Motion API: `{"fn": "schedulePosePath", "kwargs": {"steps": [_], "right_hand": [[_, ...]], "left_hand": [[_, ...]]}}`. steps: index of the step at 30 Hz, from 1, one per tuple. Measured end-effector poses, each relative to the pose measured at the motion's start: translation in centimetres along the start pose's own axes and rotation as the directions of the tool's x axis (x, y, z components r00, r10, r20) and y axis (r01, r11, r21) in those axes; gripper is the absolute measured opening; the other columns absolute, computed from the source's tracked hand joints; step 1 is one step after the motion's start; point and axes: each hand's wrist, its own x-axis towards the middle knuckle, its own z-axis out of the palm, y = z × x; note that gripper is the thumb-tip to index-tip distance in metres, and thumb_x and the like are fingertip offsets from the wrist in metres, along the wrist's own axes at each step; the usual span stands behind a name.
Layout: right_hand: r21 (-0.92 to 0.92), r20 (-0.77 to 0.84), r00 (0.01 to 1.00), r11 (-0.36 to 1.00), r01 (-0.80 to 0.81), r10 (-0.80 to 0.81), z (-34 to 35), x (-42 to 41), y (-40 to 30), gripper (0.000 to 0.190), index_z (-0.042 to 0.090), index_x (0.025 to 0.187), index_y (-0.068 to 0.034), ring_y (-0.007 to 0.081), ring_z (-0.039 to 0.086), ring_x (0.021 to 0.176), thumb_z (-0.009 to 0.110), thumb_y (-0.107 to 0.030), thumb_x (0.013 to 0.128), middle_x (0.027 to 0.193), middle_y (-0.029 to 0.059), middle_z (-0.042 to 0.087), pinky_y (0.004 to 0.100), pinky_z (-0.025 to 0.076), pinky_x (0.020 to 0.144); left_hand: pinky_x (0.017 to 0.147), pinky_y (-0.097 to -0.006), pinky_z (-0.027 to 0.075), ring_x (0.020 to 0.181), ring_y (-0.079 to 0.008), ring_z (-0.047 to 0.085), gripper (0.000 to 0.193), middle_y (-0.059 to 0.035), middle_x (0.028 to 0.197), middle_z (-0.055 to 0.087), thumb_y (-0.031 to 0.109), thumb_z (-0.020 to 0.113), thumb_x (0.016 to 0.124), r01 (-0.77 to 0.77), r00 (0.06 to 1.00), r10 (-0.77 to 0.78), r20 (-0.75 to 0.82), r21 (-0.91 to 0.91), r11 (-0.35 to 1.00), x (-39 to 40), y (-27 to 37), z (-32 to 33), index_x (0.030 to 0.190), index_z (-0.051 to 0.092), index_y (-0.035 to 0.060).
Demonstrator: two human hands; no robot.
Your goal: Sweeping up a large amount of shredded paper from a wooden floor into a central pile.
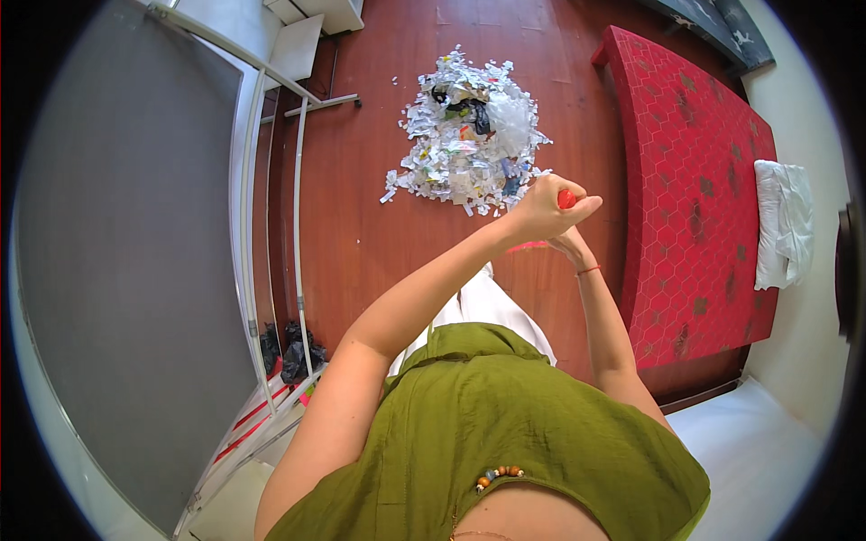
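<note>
Closed around a red handle (567, 199) is my left hand (551, 203), with the handle's rounded end showing between thumb and fingers. Just below and behind it is my right hand (568, 242), its fingers mostly hidden; a red string bracelet circles that wrist. A narrow red edge (529, 246) shows beyond my left forearm; whether it belongs to the held tool, I cannot tell. Past my hands, a heap of torn white paper scraps (460, 169) lies on the reddish wood floor, with black plastic (482, 116) and clear plastic (511, 122) in it.
To the right stands a low bed with a red patterned cover (703, 203) and a folded white pillow or cloth (783, 223). A metal rack frame (300, 203) on a castor stands at left, beside a large grey panel (128, 257). Black plastic bags (298, 355) sit near its foot.
</note>
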Motion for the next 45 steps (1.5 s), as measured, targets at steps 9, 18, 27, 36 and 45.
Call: {"fn": "schedulePosePath", "kwargs": {"steps": [9, 18, 27, 36, 45], "right_hand": [[-0.218, -0.403, 0.869, 0.952, 0.213, -0.287, -0.7, 3.2, 3.3, 0.027, 0.059, 0.106, -0.005, 0.0173, 0.061, 0.079, 0.072, -0.014, 0.084, 0.083, 0.0062, 0.063, 0.0350, 0.050, 0.069], [-0.160, -0.324, 0.914, 0.966, 0.202, -0.245, -5.4, 8.6, 1.9, 0.029, 0.059, 0.103, -0.005, 0.0180, 0.062, 0.077, 0.074, -0.019, 0.083, 0.080, 0.0059, 0.062, 0.0351, 0.050, 0.068], [-0.144, -0.245, 0.945, 0.972, 0.187, -0.218, -8.0, 2.2, 5.1, 0.032, 0.058, 0.101, -0.005, 0.0187, 0.062, 0.074, 0.076, -0.023, 0.082, 0.077, 0.0055, 0.062, 0.0352, 0.050, 0.067], [-0.124, -0.175, 0.982, 0.988, -0.089, 0.067, -4.9, 0.3, 10.0, 0.030, 0.058, 0.099, -0.007, 0.0243, 0.065, 0.068, 0.075, -0.024, 0.081, 0.073, 0.0060, 0.066, 0.0404, 0.050, 0.063], [-0.204, -0.584, 0.725, 0.931, 0.304, -0.365, -11.3, 10.7, 2.1, 0.023, 0.062, 0.098, -0.009, 0.0320, 0.066, 0.083, 0.069, -0.023, 0.081, 0.087, 0.0117, 0.068, 0.0454, 0.051, 0.071]], "left_hand": [[0.055, -0.0311, 0.045, 0.057, -0.0108, 0.049, 0.046, -0.0103, 0.064, 0.063, 0.032, 0.068, 0.094, 0.093, 0.977, -0.085, -0.194, 0.036, 0.995, 4.3, -6.0, 4.1, 0.068, 0.062, -0.0058], [0.070, -0.0363, 0.052, 0.111, -0.0319, 0.067, 0.048, -0.0256, 0.069, 0.063, 0.029, 0.072, 0.090, -0.084, 0.989, 0.111, -0.093, 0.251, 0.964, 6.3, 3.0, 1.5, 0.062, 0.054, -0.0055], [0.057, -0.0284, 0.047, 0.060, -0.0103, 0.060, 0.046, -0.0092, 0.059, 0.062, 0.033, 0.072, 0.091, -0.093, 0.993, 0.100, -0.070, 0.089, 0.992, 6.3, 2.4, 2.4, 0.065, 0.062, -0.0037], [0.049, -0.0274, 0.043, 0.052, -0.0048, 0.051, 0.044, -0.0015, 0.052, 0.057, 0.031, 0.067, 0.093, 0.259, 0.962, -0.261, 0.079, 0.042, 0.965, 6.5, -8.6, 7.7, 0.062, 0.059, 0.0008], [0.055, -0.0359, 0.046, 0.049, -0.0230, 0.051, 0.037, -0.0134, 0.053, 0.050, 0.026, 0.066, 0.088, -0.036, 0.998, 0.054, -0.039, 0.372, 0.928, 13.1, -2.7, 5.2, 0.063, 0.059, -0.0010]]}}
